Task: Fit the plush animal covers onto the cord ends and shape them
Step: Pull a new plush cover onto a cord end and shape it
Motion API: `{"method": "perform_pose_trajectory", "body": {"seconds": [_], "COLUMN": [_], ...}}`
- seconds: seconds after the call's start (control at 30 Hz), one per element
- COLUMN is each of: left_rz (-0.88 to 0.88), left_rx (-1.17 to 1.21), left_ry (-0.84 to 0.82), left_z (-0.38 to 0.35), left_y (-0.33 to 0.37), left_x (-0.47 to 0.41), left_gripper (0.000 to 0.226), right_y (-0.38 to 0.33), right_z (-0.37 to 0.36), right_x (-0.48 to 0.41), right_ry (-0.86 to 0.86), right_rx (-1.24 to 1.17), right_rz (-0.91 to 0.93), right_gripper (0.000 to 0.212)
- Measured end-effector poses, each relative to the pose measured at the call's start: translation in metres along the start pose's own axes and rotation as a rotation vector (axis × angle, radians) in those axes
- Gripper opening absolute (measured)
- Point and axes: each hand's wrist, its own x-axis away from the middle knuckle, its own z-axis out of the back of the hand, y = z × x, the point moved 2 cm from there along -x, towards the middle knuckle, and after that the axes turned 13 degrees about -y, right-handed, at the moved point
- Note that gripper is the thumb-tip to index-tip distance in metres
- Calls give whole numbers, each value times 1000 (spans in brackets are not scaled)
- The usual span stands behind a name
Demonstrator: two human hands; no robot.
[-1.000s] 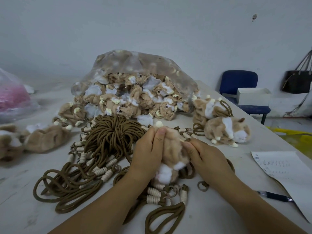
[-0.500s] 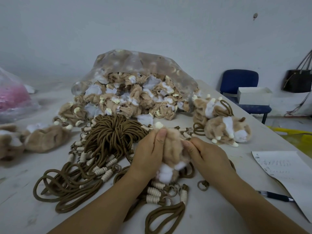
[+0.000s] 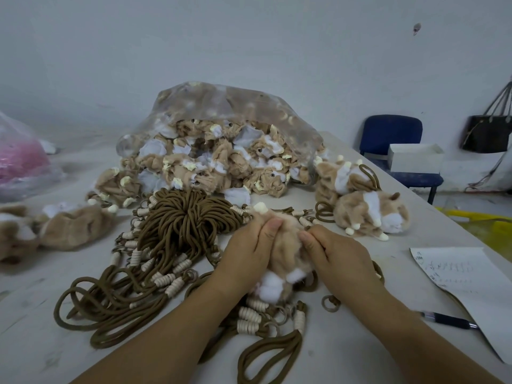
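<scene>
Held piece: tan-and-white plush animal cover (image 3: 284, 250), centre of the scene, raised just over the near cord ends.
Left hand (image 3: 249, 253): grasping the cover's left flank; the thumb lies along the fur, its tip toward the far end, and the other fingers are hidden behind the plush.
Right hand (image 3: 338, 256): pinching the cover's right flank, its curled fingertips (image 3: 306, 239) dug into the fur just beside the left thumb.
Cover against fingers: the far half is squeezed between both hands; the white patches bulge out at the near end below the palms; a cream nub pokes past the left thumb on the far side.
Cord inside cover: cannot tell.
Cords: bundle of brown round cords with cream coiled ends (image 3: 182, 228), left of the hands, its loops trailing near.
Stock: clear plastic bag of unshaped tan covers (image 3: 221, 151), far centre.
Finished pieces: shaped plush animals (image 3: 368, 214), right of the bag.
Surface: pale grey table (image 3: 41, 342).
Right edge: white written sheet (image 3: 465, 278), with a dark pen (image 3: 448, 320) at its near edge.
</scene>
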Motion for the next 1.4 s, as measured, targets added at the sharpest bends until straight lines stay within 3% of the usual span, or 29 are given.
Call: {"method": "perform_pose_trajectory", "body": {"seconds": [0.23, 0.43, 0.6, 0.77, 0.87, 1.0, 1.1, 1.17, 1.27, 1.4], "left_rz": [84, -60, -95, 57, 70, 122, 158, 190, 217, 249], "left_rx": [319, 455, 387, 291, 303, 297, 309, 365, 505, 749], "left_ry": [323, 122, 41, 93, 17, -159, -155, -136, -116, -60], "left_z": [15, 4, 3, 4, 3, -2, -1, -1, 1, 5], "left_y": [-11, 1, 4, -5, -3, -2, -4, -5, -7, -13], "left_x": [-1, -1, -2, -3, -2, 0, 1, 1, 1, -3], "left_gripper": [41, 23, 12, 16, 12, 27, 15, 10, 27, 19], "right_y": [9, 2, 9, 10, 11, 11, 11, 17, 30, 37], "right_z": [3, 2, 2, 7, 17, 25, 22, 19, 17, 28], "right_x": [-1, -5, -7, -6, -5, -6, -7, -8, -11, -4], "right_ry": [-126, -73, -4, 86, 168, 248, 231, 160, 51, 188], "right_rx": [-91, -262, -359, -5, 102, 280, 319, 285, 228, -92], "right_rz": [-102, -124, -123, -88, -48, 98, 114, 52, -56, -141], "right_gripper": [49, 54, 17, 7, 3, 17, 23, 13, 15, 25]}}
